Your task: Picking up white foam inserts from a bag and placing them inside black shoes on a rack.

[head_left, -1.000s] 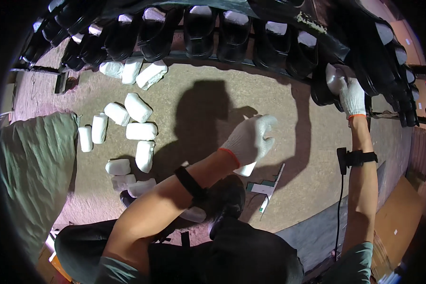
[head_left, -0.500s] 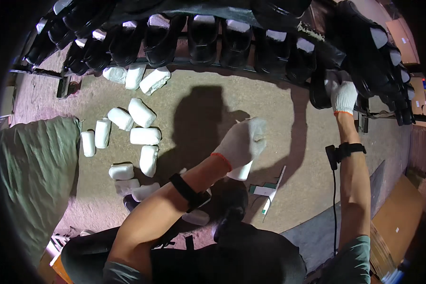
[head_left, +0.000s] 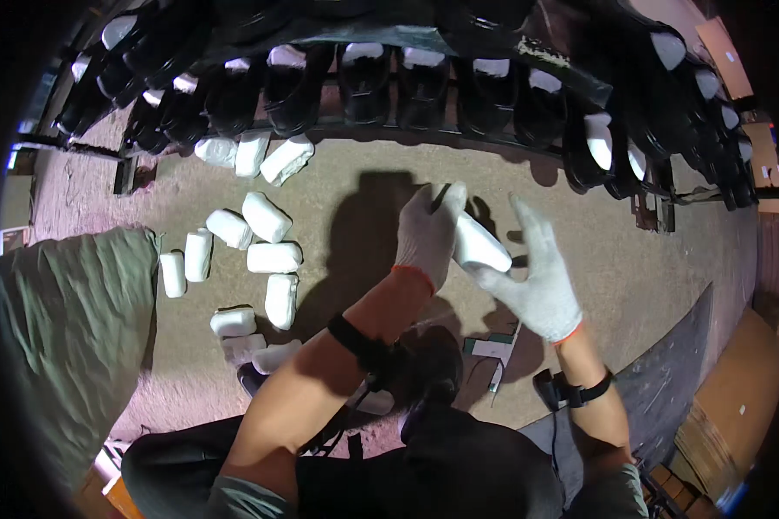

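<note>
Head view looking straight down: both gloved hands meet over the tan floor (head_left: 337, 199), sharing one white wrapped block (head_left: 480, 244). Left hand (head_left: 428, 235) sits on the block's upper end, fingers curled down over it, with a thin dark stick-like thing poking up between them; what it is, I cannot tell. Right hand (head_left: 532, 281) cups the block from below and the right side, thumb hooked under, the other fingers spread and pointing up. Off to the left lies a loose scatter of white blocks (head_left: 264, 251), well apart from the hands. Along the top curves a row of black shoes (head_left: 424, 82) with white stuffing inside. An olive-green cloth (head_left: 69, 329) lies at far left.
</note>
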Available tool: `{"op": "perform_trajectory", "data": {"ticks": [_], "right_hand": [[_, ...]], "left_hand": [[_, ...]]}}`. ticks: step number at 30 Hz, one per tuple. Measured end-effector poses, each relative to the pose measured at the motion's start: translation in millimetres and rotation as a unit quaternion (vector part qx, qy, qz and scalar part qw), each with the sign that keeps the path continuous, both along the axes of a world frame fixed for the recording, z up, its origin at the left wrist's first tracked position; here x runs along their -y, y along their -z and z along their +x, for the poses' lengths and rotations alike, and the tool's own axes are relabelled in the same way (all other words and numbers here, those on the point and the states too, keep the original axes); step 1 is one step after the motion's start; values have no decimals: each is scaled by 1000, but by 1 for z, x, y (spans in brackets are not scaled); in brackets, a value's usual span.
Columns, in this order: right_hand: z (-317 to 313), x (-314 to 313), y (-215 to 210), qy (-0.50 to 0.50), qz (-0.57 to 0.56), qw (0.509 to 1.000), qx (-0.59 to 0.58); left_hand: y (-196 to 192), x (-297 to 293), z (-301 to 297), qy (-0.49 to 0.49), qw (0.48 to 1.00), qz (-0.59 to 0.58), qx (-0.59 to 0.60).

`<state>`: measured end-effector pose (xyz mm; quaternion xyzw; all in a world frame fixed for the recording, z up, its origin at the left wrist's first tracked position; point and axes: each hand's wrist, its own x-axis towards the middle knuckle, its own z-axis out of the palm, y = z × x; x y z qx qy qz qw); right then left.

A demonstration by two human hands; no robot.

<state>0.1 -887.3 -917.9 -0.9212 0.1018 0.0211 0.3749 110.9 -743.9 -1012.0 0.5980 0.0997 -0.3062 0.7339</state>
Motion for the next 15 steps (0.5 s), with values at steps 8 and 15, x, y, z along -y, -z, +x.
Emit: {"op": "perform_trajectory", "data": {"ticks": [8, 15], "right_hand": [[19, 3, 18, 338, 584, 738, 29], [131, 118, 42, 336, 105, 813, 464]], "left_hand": [[-32, 18, -27, -54, 973, -11, 224], [-3, -45, -62, 257, 821, 229, 456]]}}
